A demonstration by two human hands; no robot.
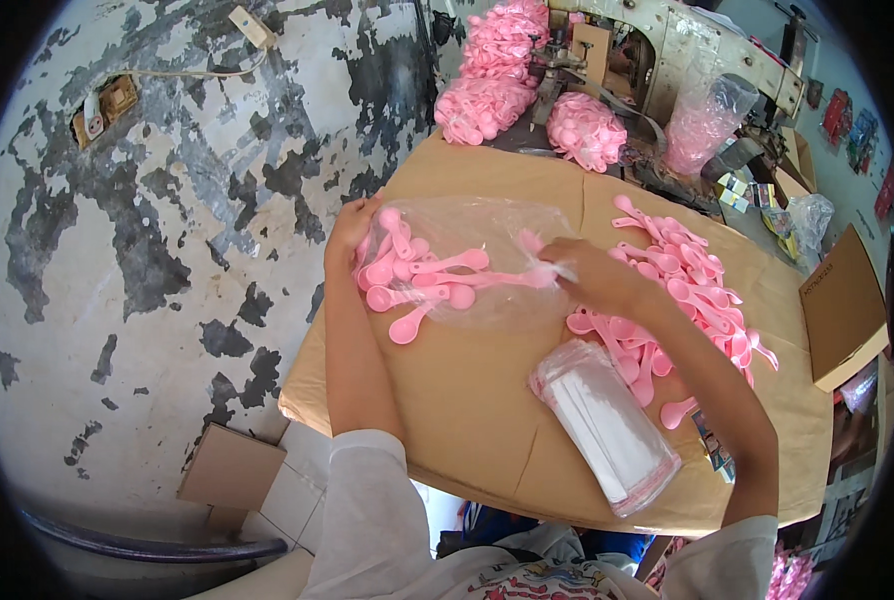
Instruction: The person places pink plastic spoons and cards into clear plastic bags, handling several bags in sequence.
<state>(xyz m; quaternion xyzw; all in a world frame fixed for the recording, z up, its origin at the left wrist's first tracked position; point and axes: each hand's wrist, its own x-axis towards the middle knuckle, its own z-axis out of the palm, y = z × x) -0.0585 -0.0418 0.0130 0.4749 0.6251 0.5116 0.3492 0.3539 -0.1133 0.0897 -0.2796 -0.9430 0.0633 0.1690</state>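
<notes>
A clear plastic bag (487, 220) lies stretched over the brown-covered table between my two hands. Pink measuring spoons (397, 255) are bunched at its left end; one spoon (407, 326) points out toward me at the lower edge, and I cannot tell if it is inside. My left hand (353, 226) is closed at the bag's left end, its fingers partly hidden. At the other end my right hand (592, 275) pinches the gathered plastic, with pink spoon parts close by its fingers. A large loose pile of pink spoons (702, 290) spreads beside and under my right forearm.
A stack of flat clear bags (607, 425) lies near the table's front edge. Filled bags of pink spoons (587, 130) stand at the back beside a metal machine (667, 50). An open cardboard box (847, 305) is at right; a peeling wall (167, 230) borders the left.
</notes>
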